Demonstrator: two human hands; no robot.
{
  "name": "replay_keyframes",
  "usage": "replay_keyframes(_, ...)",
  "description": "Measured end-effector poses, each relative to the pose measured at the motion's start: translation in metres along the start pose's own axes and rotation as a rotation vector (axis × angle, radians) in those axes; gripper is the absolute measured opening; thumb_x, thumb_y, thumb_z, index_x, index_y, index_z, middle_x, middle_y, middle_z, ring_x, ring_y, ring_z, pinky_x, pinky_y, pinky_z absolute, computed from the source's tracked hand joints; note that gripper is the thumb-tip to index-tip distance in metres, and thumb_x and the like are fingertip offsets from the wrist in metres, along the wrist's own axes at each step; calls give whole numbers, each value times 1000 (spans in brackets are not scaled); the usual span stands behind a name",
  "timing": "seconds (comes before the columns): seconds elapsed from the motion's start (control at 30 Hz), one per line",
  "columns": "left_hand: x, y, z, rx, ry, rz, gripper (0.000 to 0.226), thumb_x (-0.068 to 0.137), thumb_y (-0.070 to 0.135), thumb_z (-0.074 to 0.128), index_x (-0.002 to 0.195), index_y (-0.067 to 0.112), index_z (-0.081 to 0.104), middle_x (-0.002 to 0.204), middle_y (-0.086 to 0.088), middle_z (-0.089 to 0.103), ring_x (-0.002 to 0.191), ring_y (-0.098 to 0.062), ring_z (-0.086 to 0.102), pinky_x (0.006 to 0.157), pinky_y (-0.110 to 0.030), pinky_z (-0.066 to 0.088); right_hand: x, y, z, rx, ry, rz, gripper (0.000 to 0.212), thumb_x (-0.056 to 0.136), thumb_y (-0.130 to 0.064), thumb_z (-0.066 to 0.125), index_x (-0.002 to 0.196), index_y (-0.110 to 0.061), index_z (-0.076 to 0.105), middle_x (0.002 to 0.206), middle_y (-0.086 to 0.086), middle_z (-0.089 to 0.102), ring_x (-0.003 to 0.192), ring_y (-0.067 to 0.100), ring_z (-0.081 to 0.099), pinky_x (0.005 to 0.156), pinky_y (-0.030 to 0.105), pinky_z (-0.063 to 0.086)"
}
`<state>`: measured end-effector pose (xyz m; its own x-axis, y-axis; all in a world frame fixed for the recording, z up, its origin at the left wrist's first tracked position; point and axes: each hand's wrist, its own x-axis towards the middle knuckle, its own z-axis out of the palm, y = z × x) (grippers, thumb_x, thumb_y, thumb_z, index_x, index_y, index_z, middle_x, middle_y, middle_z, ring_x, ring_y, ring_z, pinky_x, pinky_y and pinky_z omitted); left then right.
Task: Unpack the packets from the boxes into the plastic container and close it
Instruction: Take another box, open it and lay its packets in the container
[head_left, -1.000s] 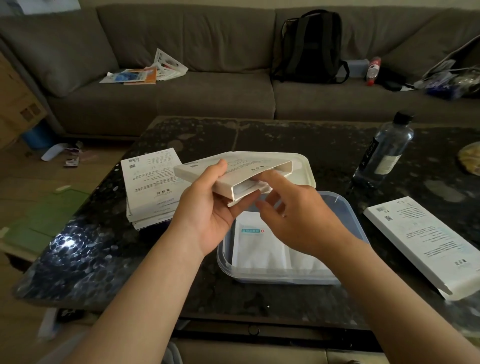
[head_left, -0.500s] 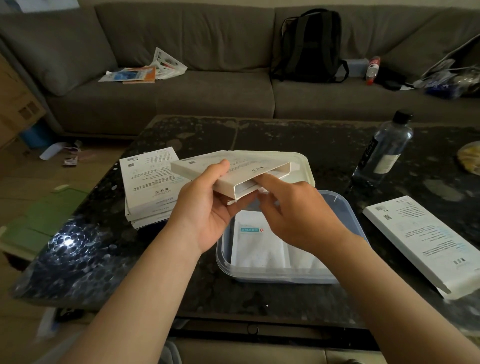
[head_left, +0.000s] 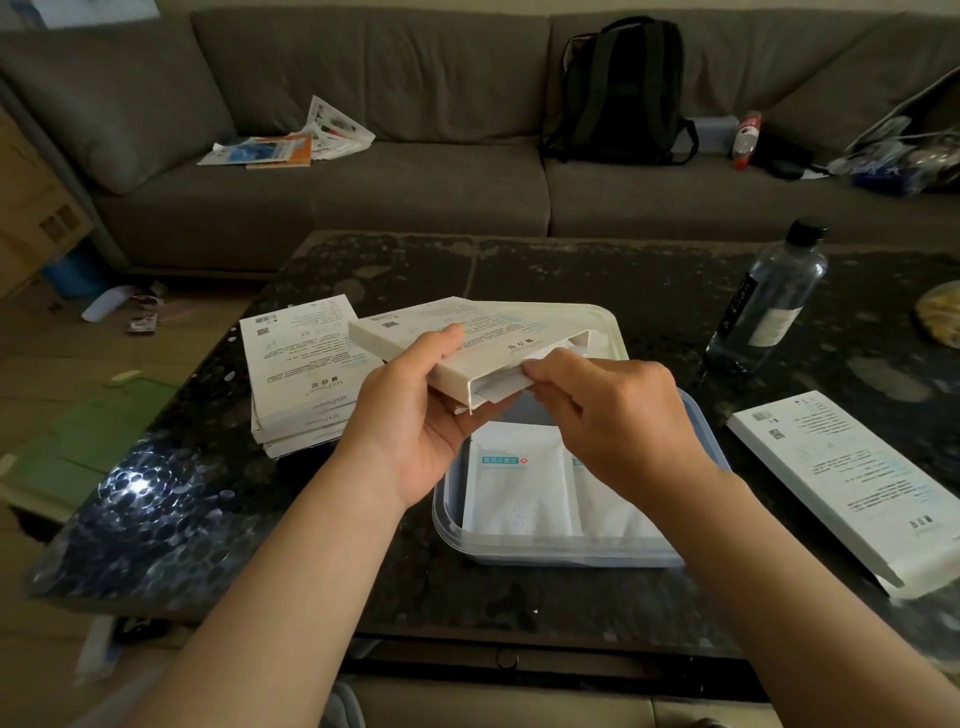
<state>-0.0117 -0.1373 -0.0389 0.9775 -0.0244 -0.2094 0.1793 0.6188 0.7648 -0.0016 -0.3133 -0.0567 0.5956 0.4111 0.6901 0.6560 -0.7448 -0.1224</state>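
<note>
The flat white box (head_left: 467, 338) is up in the air over the far edge of the clear plastic container (head_left: 448, 525), its open end toward the person. The left hand (head_left: 415, 421) grips it from below, thumb on top, while the right hand (head_left: 618, 421) pinches a white packet (head_left: 501, 388) sticking out of that opening. 2 packets (head_left: 519, 488) lie flat inside the container, which sits on the dark table (head_left: 208, 519). The lid (head_left: 605, 325) lies behind it. A stack of boxes (head_left: 298, 364) sits to the left, a lone box (head_left: 841, 483) to the right, and a water bottle (head_left: 769, 301) stands beyond that.
</note>
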Motion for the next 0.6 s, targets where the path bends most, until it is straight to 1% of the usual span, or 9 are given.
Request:
replay_keyframes(0.07, 0, 1, -1, -18, 5, -5, 37, 101, 18, 63, 137, 9, 59, 118, -18, 77, 110, -32, 75, 76, -39, 67, 2, 3, -4, -15, 24, -46, 26, 93, -29, 65, 102, -7, 75, 91, 11, 77, 70, 30, 74, 52, 38, 61)
replay_keyframes(0.1, 0, 2, -1, -27, 6, -7, 39, 101, 19, 63, 139, 9, 58, 118, -19, 76, 110, -32, 75, 73, -37, 67, 3, 4, -5, -29, 26, -49, 26, 95, -31, 62, 102, -10, 76, 88, 9, 76, 69, 28, 72, 51, 37, 59)
replay_keyframes(0.2, -1, 3, 0, -53, 2, -25, 42, 101, 21, 63, 140, 7, 58, 119, -21, 75, 108, -32, 76, 68, -34, 65, 8, 4, -5, -113, 79, -41, 23, 96, -26, 58, 97, -12, 76, 88, 8, 68, 74, 23, 59, 49, 35, 52)
replay_keyframes(0.23, -1, 4, 0, -64, 0, -34, 42, 101, 22, 63, 140, 6, 59, 120, -22, 75, 108, -32, 76, 68, -33, 65, 10, 3, -5, -125, 109, -38, 22, 96, -25, 59, 95, -11, 76, 89, 10, 65, 77, 24, 56, 51, 36, 51)
replay_keyframes(0.3, -1, 6, 1, -99, -8, -53, 43, 102, 25, 62, 138, 3, 59, 120, -24, 74, 106, -33, 76, 67, -33, 66, 14, 1, -4, -102, 161, -52, 24, 96, -25, 58, 92, -9, 76, 93, 11, 65, 83, 26, 57, 60, 40, 50)
replay_keyframes(0.37, -2, 8, 2, -133, -28, -68, 38, 103, 25, 60, 132, 1, 62, 114, -24, 76, 98, -32, 78, 66, -33, 66, 17, 2, -4, -50, 167, -62, 26, 97, -25, 54, 91, -9, 74, 95, 9, 68, 87, 27, 60, 70, 43, 48)
replay_keyframes(0.43, -3, 10, 3, -143, -46, -75, 30, 104, 25, 58, 121, 1, 66, 106, -23, 77, 91, -32, 79, 66, -32, 67, 19, 1, -6, -9, 158, -35, 27, 99, -23, 50, 91, -8, 71, 91, 7, 70, 86, 25, 61, 75, 43, 48)
replay_keyframes(0.53, -4, 13, 3, -150, -53, -76, 24, 104, 24, 58, 111, 3, 67, 99, -22, 78, 88, -32, 80, 69, -33, 66, 21, -5, -8, -7, 179, 5, 26, 99, -22, 46, 96, -7, 66, 89, 8, 69, 86, 17, 55, 77, 36, 48)
replay_keyframes(0.6, -3, 15, 2, -153, -47, -76, 23, 103, 24, 60, 111, 3, 67, 100, -22, 78, 90, -33, 79, 68, -33, 67, 21, -9, -12, 30, 216, 1, 21, 99, -19, 46, 101, -7, 63, 89, 10, 68, 88, 16, 49, 76, 35, 46)
